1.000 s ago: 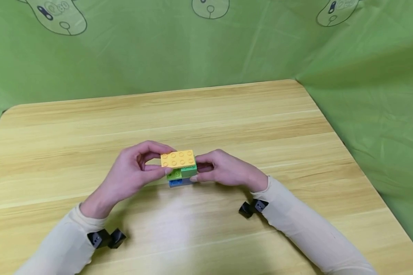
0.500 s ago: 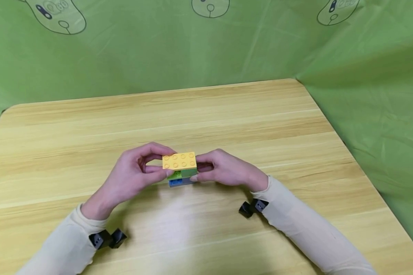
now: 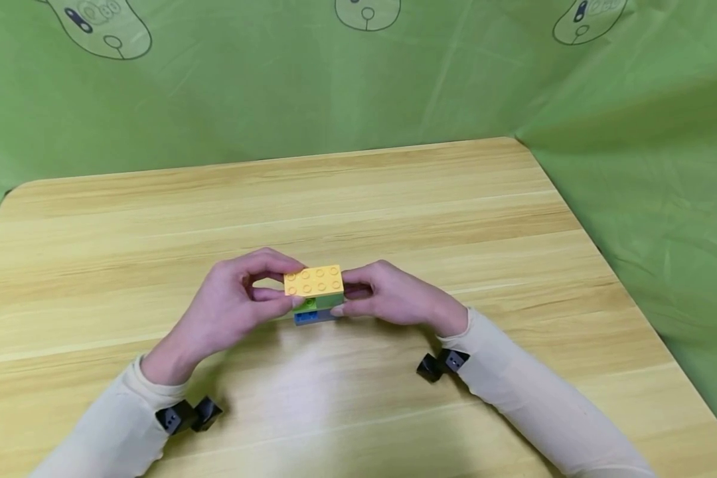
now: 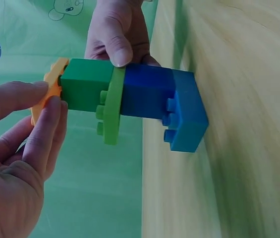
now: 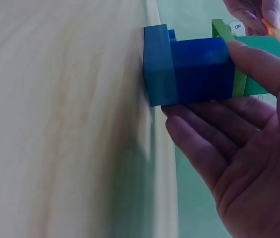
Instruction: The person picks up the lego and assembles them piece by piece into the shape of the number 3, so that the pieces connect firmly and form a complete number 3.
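Observation:
Near the middle of the table stands a stack of toy building bricks. From the bottom up it has a lighter blue brick [image 4: 192,111], a dark blue brick [image 4: 147,91], a thin lime plate [image 4: 112,111] and a green brick [image 4: 85,84]. A thin yellow plate [image 3: 313,282] tops it, looking orange in the wrist views. My left hand [image 3: 233,299] pinches that plate by its left end; a slight gap shows between it and the green brick. My right hand [image 3: 394,295] grips the stack from the right, thumb near the lime plate. Whether the stack touches the table cannot be told.
The wooden table [image 3: 358,199] reaches to a green cloth backdrop [image 3: 275,99] behind and on the right. Small black devices [image 3: 179,417] are fixed at both sleeve cuffs.
The yellow plate has come down and slightly right with my left hand, covering the green brick's studs that showed earlier. My right hand has stayed nearly still on the stack.

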{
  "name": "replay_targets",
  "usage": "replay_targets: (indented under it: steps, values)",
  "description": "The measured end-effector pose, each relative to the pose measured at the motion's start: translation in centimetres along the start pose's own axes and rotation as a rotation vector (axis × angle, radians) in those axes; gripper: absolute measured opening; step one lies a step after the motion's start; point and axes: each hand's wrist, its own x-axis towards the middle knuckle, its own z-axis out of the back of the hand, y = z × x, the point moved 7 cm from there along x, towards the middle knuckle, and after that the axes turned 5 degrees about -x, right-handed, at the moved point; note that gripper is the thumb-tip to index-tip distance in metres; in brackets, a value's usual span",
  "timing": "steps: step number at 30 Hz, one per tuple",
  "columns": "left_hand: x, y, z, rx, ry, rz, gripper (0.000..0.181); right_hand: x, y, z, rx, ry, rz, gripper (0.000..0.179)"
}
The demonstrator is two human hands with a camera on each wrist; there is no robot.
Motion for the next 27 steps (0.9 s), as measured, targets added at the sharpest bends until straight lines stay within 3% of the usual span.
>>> replay_targets:
  steps: [9,20,27]
  values:
    - [0.0,-0.2,0.2,0.077,-0.001,0.021,0.029,-0.4,1.3,0.4,-0.127,-0.032,0.043,0.044]
    - [0.1,-0.3,0.3,0.075,0.005,0.019,0.031,-1.5,3.1,1.7,0.077,-0.155,0.193,0.046]
    - [0.2,-0.2,0.2,0.046,0.008,0.030,0.030,-1.7,3.4,1.8,0.108,-0.196,0.254,0.044]
